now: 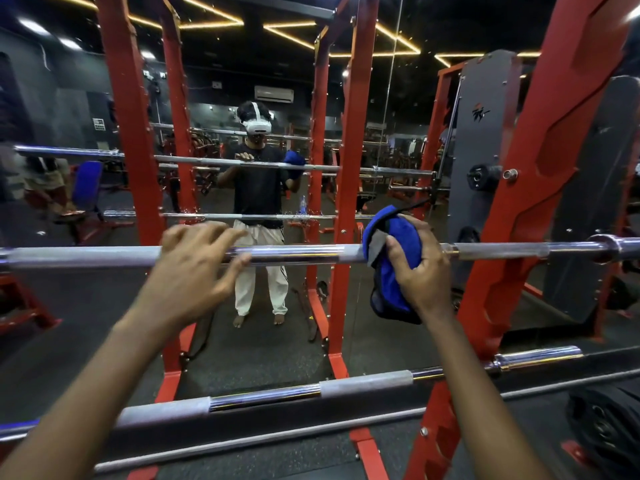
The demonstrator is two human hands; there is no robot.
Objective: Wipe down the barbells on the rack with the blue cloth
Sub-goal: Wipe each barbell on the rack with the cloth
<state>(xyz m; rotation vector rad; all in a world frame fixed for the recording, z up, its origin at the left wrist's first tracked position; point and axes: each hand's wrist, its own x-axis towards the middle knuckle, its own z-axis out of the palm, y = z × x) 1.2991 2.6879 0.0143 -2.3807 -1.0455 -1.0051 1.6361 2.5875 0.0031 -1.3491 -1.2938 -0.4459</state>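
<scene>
In a mirrored gym, the right hand (420,268) grips a blue cloth (388,268) wrapped on the upper barbell (294,254), which runs left-right; the open left hand (197,268) rests on it. A lower barbell (363,386) sits nearer.

a gym — a weight room with dark walls and floor. red steel rack uprights (130,133) stand from 10 to 2 o'clock, holding chrome barbells (294,255) across the middle and at 6 o'clock. a wall mirror (242,98) at 12 o'clock reflects more racks and benches, yellow ceiling light strips (398,39) run overhead, and a black weight plate (609,424) lies at 4 o'clock.
</scene>
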